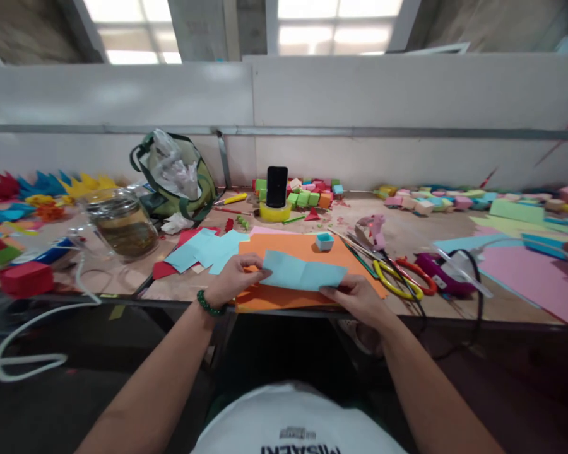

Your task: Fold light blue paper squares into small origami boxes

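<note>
A light blue sheet of paper (303,272), with a faint crease near its middle, is stretched between my two hands. My left hand (234,277), a green bead bracelet at its wrist, pinches the sheet's left end. At the lower right end, my right hand (357,299) grips it between thumb and fingers. Beneath lies a stack of orange paper (265,302) at the table's front edge. On the stack's far part stands a small light blue folded paper box (324,241). More light blue sheets (201,249) lie to the left over red paper.
Right of the stack are scissors with yellow handles (397,282), a pink glue gun (372,230) and a purple tool (445,274). A phone (277,186) stands in yellow tape (274,213). A jar (120,224), a green bag (177,176) and coloured paper cubes (307,197) are also around.
</note>
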`<state>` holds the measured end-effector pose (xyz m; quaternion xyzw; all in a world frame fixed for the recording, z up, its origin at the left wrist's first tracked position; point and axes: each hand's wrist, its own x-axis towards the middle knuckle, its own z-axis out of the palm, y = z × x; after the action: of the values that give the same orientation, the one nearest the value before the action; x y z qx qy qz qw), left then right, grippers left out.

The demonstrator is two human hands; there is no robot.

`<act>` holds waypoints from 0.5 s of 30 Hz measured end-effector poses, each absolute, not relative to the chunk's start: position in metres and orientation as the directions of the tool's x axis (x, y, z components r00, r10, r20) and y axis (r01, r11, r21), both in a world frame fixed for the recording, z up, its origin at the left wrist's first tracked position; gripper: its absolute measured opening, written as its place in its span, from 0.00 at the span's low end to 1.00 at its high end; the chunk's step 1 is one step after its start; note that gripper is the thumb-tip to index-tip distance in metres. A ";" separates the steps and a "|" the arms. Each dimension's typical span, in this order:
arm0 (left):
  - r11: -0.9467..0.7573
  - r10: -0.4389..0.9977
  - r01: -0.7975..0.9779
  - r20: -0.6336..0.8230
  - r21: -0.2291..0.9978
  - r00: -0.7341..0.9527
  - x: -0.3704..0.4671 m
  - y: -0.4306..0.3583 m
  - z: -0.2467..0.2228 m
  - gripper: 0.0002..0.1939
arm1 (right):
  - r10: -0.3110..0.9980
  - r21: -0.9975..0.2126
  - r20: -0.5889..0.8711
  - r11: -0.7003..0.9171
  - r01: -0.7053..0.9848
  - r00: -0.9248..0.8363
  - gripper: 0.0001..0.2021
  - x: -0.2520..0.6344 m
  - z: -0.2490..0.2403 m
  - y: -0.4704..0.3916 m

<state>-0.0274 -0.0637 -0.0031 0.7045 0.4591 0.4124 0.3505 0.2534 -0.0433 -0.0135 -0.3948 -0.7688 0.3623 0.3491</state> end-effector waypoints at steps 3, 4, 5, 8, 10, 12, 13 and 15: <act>-0.290 0.953 0.497 0.197 0.818 0.231 -0.028 -0.065 -0.007 0.15 | 0.868 -0.832 0.243 0.416 0.367 -0.434 0.16 0.255 -0.014 -0.042; -0.275 0.957 0.532 0.174 0.801 0.232 -0.026 -0.065 -0.008 0.15 | 0.879 -0.825 0.237 0.407 0.392 -0.414 0.17 0.255 -0.015 -0.042; -0.264 0.960 0.565 0.159 0.782 0.229 -0.025 -0.065 -0.009 0.15 | 0.890 -0.811 0.233 0.400 0.426 -0.391 0.19 0.255 -0.016 -0.041; -0.230 0.972 0.662 0.128 0.713 0.199 -0.018 -0.065 -0.008 0.14 | 0.915 -0.730 0.224 0.386 0.563 -0.337 0.19 0.252 -0.017 -0.041; -0.195 0.979 0.731 0.091 0.654 0.181 -0.014 -0.066 -0.004 0.13 | 0.923 -0.644 0.222 0.380 0.664 -0.314 0.17 0.250 -0.015 -0.042; -0.161 0.986 0.793 0.067 0.587 0.151 -0.011 -0.067 0.000 0.11 | 0.932 -0.532 0.219 0.362 0.765 -0.288 0.14 0.248 -0.011 -0.043; -0.149 0.988 0.812 0.051 0.564 0.146 -0.011 -0.067 0.002 0.11 | 0.936 -0.477 0.217 0.351 0.806 -0.279 0.11 0.248 -0.009 -0.042; -0.141 0.989 0.834 0.032 0.533 0.147 -0.010 -0.067 0.006 0.10 | 0.942 -0.409 0.221 0.325 0.853 -0.253 0.11 0.249 -0.005 -0.039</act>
<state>-0.0105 -0.0669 0.0056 0.7303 0.6240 0.1930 0.2000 0.2487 -0.0391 -0.0052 -0.5718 -0.7847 0.1030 0.2161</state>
